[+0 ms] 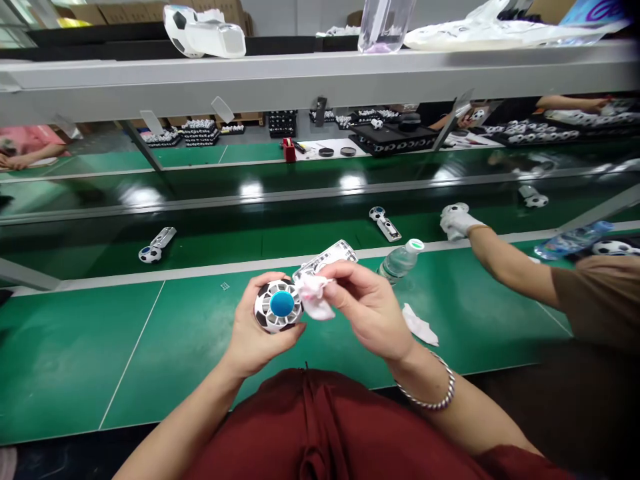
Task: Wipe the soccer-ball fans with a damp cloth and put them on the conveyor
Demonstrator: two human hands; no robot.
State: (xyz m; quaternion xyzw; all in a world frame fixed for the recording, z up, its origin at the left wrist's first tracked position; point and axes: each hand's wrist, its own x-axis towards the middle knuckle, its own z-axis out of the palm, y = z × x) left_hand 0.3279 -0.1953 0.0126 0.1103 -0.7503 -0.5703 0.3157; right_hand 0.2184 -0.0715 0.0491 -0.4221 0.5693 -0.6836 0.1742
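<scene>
My left hand (pixel 260 333) is wrapped round a handheld fan (pixel 265 308), whose round head has a black-and-white football pattern and a blue centre disc. Its pale handle (pixel 340 251) points away to the upper right, with the inner side showing. Between the thumb and fingers of my right hand (pixel 373 310) is a crumpled white cloth (pixel 316 297) with a pinkish stain. The cloth is against or very near the right rim of the fan head; exact contact is hard to make out. Both hands are above the green table (pixel 200 347).
A water bottle (pixel 397 262) and a white cloth piece (pixel 420 325) are right of my hands. Football-pattern fans lie on the belt, one left (pixel 156 245), one ahead (pixel 384 223). A co-worker's gloved hand (pixel 457 220) holds another. A shelf (pixel 300 87) crosses above.
</scene>
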